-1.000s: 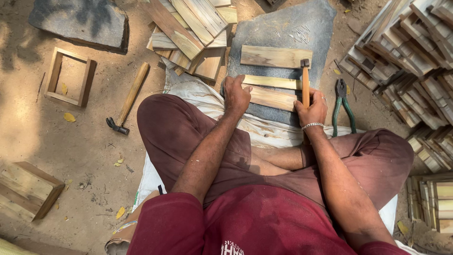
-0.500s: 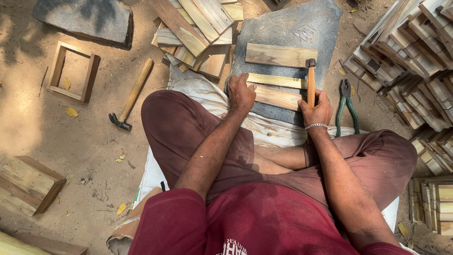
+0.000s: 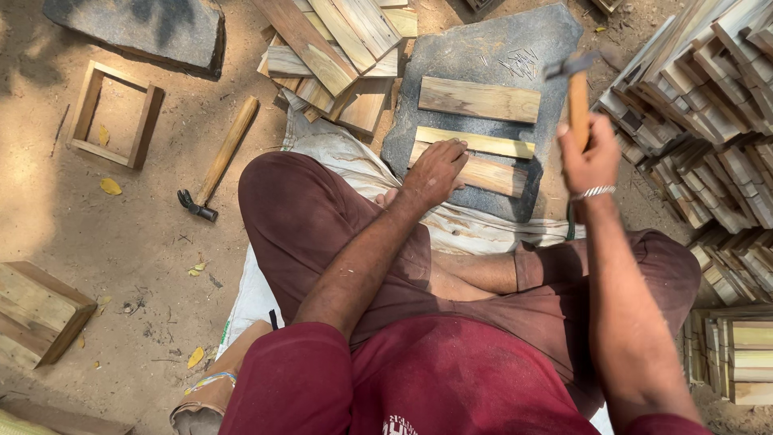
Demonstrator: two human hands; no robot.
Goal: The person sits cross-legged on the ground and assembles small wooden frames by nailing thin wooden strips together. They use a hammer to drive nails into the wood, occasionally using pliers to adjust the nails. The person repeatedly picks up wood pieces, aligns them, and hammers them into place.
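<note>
Item: one seated worker, cross-legged on a pale woven sack (image 3: 338, 153) spread over bare earth, viewed from above. Left hand (image 3: 436, 171) lay flat, fingers together, pressing down on the near wooden slat (image 3: 491, 174) at its left end; nothing was clenched in it. Right hand (image 3: 590, 157), with a metal bangle at the wrist, was closed tight round the wooden handle of a hammer (image 3: 576, 93), raised above the right side of the work, head blurred and pointing left. Work surface: a flat grey stone slab (image 3: 499, 48), lying far of the knees, carrying three slats side by side; the near slat lay against a thin middle slat (image 3: 483, 142), and a broader far slat (image 3: 479, 100) lay slightly apart from them. Left of the slab: a loose heap of wooden offcuts (image 3: 330, 48). Further left, on the ground: a second hammer (image 3: 216, 161), claw-headed, lying unheld, well apart from both hands. Far left: an open square wooden frame (image 3: 87, 109) and a second grey stone (image 3: 137, 28). Near left: a closed wooden box (image 3: 40, 310). Right edge: stacked rows of cut slats (image 3: 708, 105), piled several deep, with further bundles (image 3: 737, 354) nearer.
</note>
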